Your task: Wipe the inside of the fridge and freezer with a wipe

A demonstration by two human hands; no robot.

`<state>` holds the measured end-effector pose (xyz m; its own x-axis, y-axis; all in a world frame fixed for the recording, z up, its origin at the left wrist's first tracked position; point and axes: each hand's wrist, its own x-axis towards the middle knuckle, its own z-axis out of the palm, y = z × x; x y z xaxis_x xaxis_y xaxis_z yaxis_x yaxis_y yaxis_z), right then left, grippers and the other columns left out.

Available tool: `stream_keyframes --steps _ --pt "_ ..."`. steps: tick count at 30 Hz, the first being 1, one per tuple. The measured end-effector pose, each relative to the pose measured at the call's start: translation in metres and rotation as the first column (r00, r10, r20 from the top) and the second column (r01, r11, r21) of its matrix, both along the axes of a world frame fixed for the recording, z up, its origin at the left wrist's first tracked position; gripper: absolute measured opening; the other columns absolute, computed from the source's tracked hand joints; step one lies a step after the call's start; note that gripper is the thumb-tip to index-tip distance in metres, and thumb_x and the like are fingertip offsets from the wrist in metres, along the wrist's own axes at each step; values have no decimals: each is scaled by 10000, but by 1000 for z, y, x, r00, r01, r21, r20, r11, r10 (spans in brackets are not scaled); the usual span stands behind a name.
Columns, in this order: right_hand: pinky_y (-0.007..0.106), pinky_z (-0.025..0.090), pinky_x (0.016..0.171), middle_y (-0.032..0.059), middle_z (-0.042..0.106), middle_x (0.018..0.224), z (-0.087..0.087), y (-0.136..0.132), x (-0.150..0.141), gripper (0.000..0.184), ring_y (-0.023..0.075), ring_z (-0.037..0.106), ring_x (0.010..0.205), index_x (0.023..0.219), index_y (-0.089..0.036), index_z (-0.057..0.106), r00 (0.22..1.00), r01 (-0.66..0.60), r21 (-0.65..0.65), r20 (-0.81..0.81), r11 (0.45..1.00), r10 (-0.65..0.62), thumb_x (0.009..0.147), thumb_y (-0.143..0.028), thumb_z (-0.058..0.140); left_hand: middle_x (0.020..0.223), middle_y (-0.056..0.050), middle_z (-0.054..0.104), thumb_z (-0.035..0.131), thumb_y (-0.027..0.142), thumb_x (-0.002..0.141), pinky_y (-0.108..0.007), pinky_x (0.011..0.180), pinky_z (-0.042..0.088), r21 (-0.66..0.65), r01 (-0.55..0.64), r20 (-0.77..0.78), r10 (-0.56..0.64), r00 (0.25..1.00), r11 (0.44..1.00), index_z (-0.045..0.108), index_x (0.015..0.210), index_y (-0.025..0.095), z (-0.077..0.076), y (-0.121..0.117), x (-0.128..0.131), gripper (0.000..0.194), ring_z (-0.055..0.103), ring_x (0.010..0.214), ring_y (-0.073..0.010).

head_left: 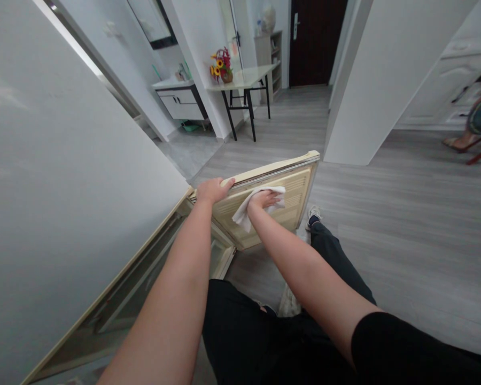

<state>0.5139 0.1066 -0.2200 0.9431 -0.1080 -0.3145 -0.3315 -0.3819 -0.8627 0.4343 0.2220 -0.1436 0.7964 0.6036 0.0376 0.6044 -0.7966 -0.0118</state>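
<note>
My left hand (214,190) grips the top edge of a cream refrigerator door (300,195), close to its hinge side, with the thumb along the edge. The door stands swung open, its ribbed inner panel facing me and a dark-lined seal round it. Against that panel my right hand (263,199) presses a white cloth (245,216), whose loose ends spread out on both sides of the fingers. To the left of the door is the open refrigerator compartment (144,280), partly covered by my left forearm.
A large pale upper surface (72,176) fills the left. Beyond the door are a table (248,79) with a flower basket (224,69), a washbasin cabinet (180,101) and a dark door (315,43). A white pillar (369,91) and a seated person's leg (463,140) are at right.
</note>
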Motion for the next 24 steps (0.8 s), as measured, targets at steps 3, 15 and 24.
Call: stream_keyframes --steps 3,15,24 --pt "502 274 1214 290 242 1617 1 -28 55 625 311 234 1549 1573 18 304 990 143 -16 9 990 -143 1003 -145 109 1130 -208 730 147 804 892 -418 841 486 30 -19 11 18 1000 999 732 1116 182 -2 1 3 883 668 1077 -385" --pt "474 174 1262 262 170 1656 1 -15 85 614 279 126 1578 1575 55 272 976 191 0 104 982 -190 1001 -113 135 1093 -214 732 129 791 911 -417 843 482 64 -28 17 27 999 998 724 1109 160 -4 1 4 889 672 1068 -388" --pt "515 96 1272 209 25 1692 1 60 -61 645 251 -45 1588 1615 24 159 999 -36 275 38 961 26 1013 -211 168 1110 -227 723 124 778 918 -444 891 481 47 -63 32 62 998 997 709 1154 141 -2 0 8 897 665 1085 -389"
